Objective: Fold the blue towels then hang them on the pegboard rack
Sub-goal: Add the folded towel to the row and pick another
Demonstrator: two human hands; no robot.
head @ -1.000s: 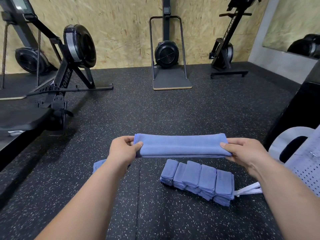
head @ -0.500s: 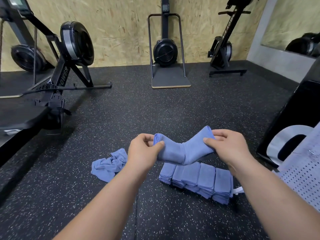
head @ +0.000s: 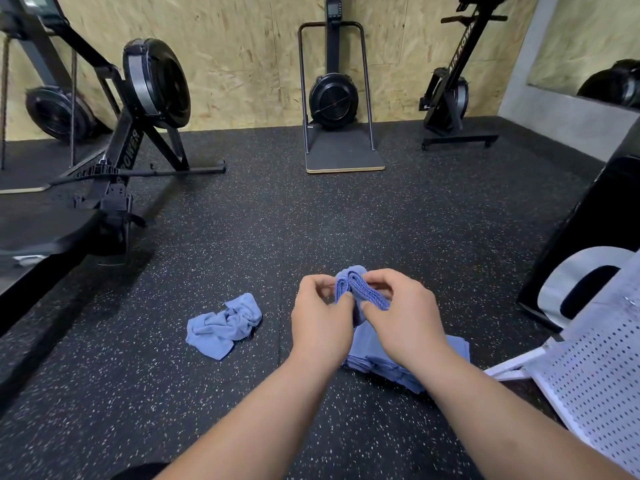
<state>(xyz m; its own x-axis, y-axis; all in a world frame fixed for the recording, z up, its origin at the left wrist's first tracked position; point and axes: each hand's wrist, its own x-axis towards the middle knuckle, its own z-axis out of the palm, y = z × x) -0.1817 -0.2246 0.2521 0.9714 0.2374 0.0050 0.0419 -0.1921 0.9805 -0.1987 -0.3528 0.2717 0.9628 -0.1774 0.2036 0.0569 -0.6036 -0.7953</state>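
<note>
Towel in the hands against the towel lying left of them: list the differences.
The held towel is folded into a tight bundle; the floor towel is crumpled. The held towel is pinched between left hand and right hand; the floor towel lies untouched on the rubber floor. Both are blue.

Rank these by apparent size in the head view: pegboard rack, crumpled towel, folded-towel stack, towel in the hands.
1. pegboard rack, though it is close to the camera and cut off by the frame.
2. crumpled towel.
3. held towel, only partly visible.
folded-towel stack: mostly hidden, so unranked.
</note>
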